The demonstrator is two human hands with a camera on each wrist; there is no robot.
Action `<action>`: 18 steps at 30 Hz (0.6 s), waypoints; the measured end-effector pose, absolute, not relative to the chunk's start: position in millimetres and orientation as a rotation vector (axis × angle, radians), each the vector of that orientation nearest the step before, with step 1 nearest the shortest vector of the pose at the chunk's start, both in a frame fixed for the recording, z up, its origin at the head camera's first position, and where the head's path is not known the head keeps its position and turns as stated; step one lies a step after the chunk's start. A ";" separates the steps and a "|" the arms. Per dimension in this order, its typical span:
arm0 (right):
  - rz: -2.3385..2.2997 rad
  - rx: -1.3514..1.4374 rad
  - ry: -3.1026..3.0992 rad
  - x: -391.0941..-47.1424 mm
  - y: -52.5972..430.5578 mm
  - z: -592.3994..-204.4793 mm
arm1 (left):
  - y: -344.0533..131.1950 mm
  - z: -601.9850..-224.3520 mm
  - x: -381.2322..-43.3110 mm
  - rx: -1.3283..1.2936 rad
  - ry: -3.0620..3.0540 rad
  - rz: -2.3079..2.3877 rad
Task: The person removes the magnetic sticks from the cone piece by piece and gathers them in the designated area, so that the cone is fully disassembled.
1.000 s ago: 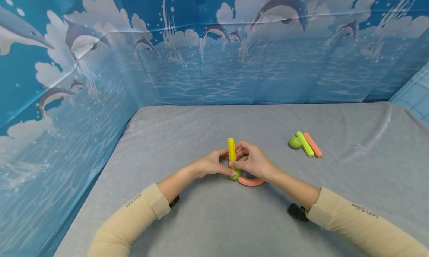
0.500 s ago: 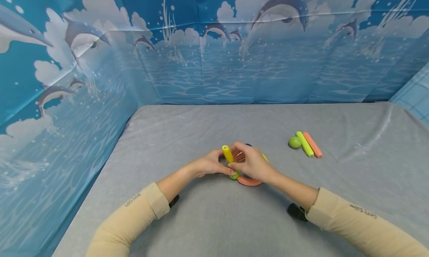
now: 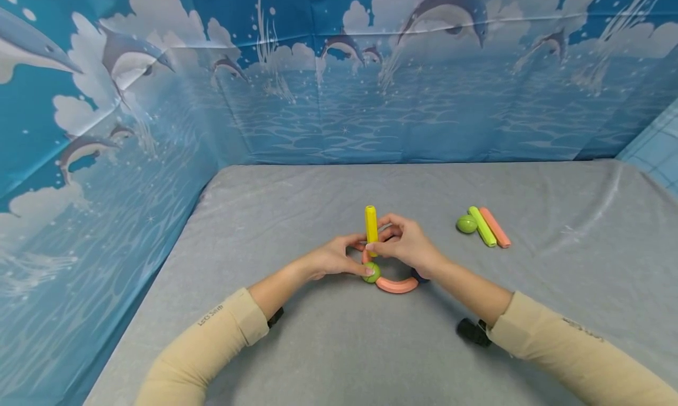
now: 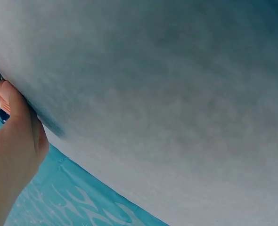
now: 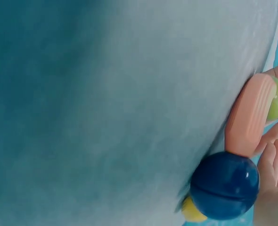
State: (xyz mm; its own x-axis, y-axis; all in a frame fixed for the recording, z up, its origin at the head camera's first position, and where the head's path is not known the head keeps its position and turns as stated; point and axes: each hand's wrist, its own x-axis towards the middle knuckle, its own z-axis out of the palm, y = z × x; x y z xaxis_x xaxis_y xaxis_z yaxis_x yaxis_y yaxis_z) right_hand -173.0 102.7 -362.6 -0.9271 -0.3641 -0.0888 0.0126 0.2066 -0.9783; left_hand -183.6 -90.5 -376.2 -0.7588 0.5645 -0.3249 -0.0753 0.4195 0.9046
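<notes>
In the head view my left hand [image 3: 339, 256] holds a green ball [image 3: 372, 272] on the cloth, its thumb pressing the near side. My right hand [image 3: 410, 244] pinches a yellow rod [image 3: 371, 223] upright, its lower end just above the ball. A curved coral piece [image 3: 397, 285] runs from the green ball to a dark blue ball [image 3: 420, 276], partly hidden by the right wrist. Behind the green ball a bit of another coral piece [image 3: 366, 256] shows. The right wrist view has the blue ball [image 5: 226, 185] close up, with a yellow piece [image 5: 193, 210] beside it.
To the right on the grey cloth [image 3: 296, 206] lie a loose green ball [image 3: 467, 223], a lime rod [image 3: 482, 226] and a coral rod [image 3: 495, 228], side by side. A blue dolphin-print curtain [image 3: 339, 112] stands behind and along the left.
The yellow rod tilted left half a second ago; now it is upright and lifted higher with my right hand, apart from the green ball. My left hand has stayed in place.
</notes>
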 end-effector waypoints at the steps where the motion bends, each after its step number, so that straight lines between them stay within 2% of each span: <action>1: -1.768 -0.314 2.183 -173.3 103.5 -361.7 | -90.4 -376.2 -183.9 0.411 2.069 1.362; 9: -1.726 -0.211 2.113 -175.1 118.8 -351.1 | -92.0 -376.1 -183.2 0.408 2.052 1.370; 18: -1.647 -0.108 2.223 -179.6 157.6 -332.0 | -90.4 -374.4 -181.5 0.346 2.073 1.339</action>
State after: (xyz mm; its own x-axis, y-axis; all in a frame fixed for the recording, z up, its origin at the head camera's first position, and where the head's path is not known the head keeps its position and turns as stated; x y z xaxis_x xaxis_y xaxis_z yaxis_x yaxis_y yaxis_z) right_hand -179.6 157.6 -332.0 -0.9284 -0.2770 -0.2477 0.1563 0.3137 -0.9366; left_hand -181.5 -90.4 -374.4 -0.7617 0.5327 -0.3688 -0.1172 0.4464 0.8871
